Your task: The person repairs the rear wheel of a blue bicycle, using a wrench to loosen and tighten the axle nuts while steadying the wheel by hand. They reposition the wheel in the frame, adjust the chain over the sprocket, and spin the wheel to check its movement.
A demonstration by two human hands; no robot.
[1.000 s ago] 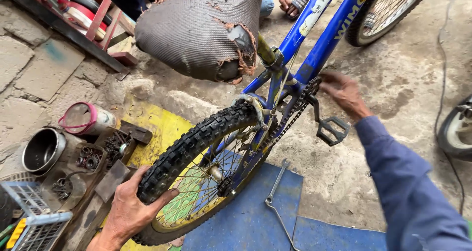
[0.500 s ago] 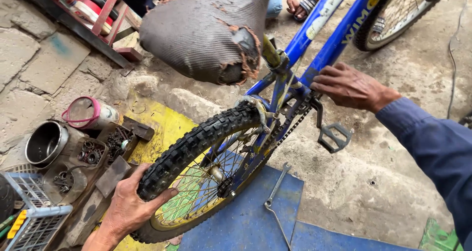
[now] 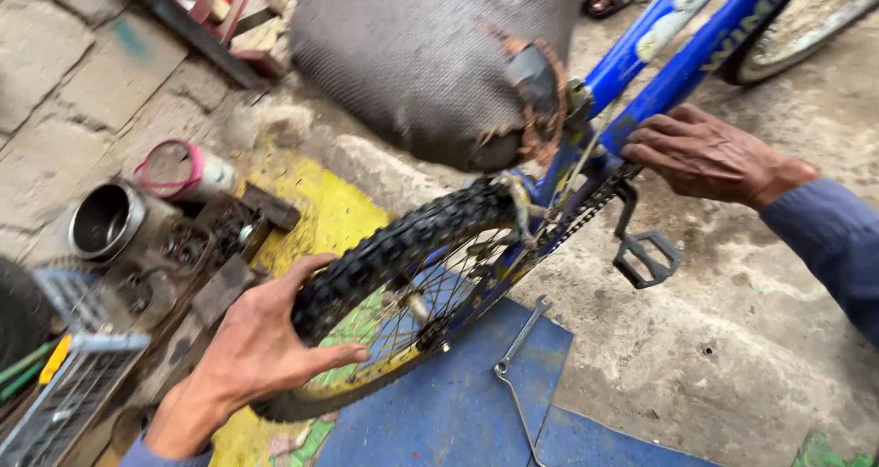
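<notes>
- Left hand (image 3: 261, 348) at 7 o'clock, fingers curled over knobby rear tyre (image 3: 394, 247), thumb under tread – clamped on rubber.
- Right hand (image 3: 700, 156) at 2 o'clock, palm down on blue bike frame (image 3: 687, 59) nr chainstay; fingers together, prob. wrapped round tube, grip partly hidden.
- Torn grey saddle (image 3: 430, 55) at 12 o'clock, above wheel.
- Black pedal (image 3: 648, 258) at 4 o'clock from wheel, below right hand.
- Spanner (image 3: 520, 339) flat on blue mat (image 3: 449, 412), approx. 6 o'clock.
- Metal tin (image 3: 105, 220) w/ greasy parts at 9 o'clock.
</notes>
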